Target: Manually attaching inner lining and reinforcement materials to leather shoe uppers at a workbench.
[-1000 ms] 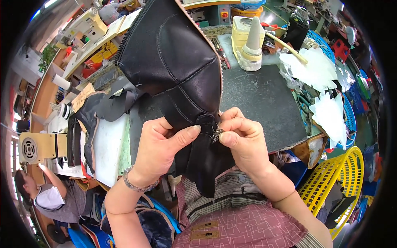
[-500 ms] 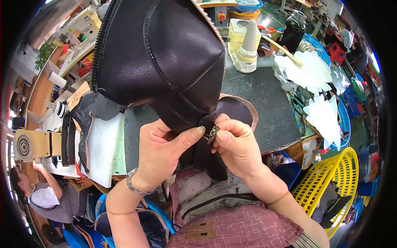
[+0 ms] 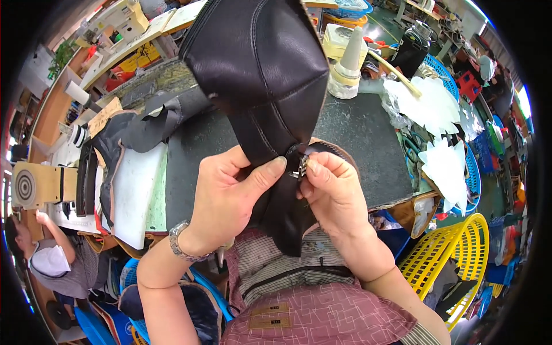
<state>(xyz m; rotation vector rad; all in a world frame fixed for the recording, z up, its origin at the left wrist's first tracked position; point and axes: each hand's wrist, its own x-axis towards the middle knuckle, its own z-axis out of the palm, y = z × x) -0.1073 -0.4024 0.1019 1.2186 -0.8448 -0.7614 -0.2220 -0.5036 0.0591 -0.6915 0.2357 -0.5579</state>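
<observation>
A black leather boot upper (image 3: 267,69) with stitched seams rises in front of me, its narrow lower part hanging between my hands. My left hand (image 3: 227,192) is closed on that narrow part, with the thumb pressed against the leather and the fingers hidden behind it. A small silver metal buckle (image 3: 300,169) sits at a strap there. My right hand (image 3: 336,192) pinches the buckle's right side between thumb and forefinger. Another dark leather piece with a pale edge (image 3: 340,150) lies behind, partly covered.
A dark work mat (image 3: 368,149) covers the bench. Behind it stand a cone-topped glue pot (image 3: 348,69) and a brush (image 3: 395,72). White sheets (image 3: 445,172) lie at right, above a yellow basket (image 3: 448,259). A person (image 3: 60,259) works at far left.
The boot upper has swung right and turned slightly, uncovering more of the bench at left. The buckle now stands out more from the leather, still in my right fingers.
</observation>
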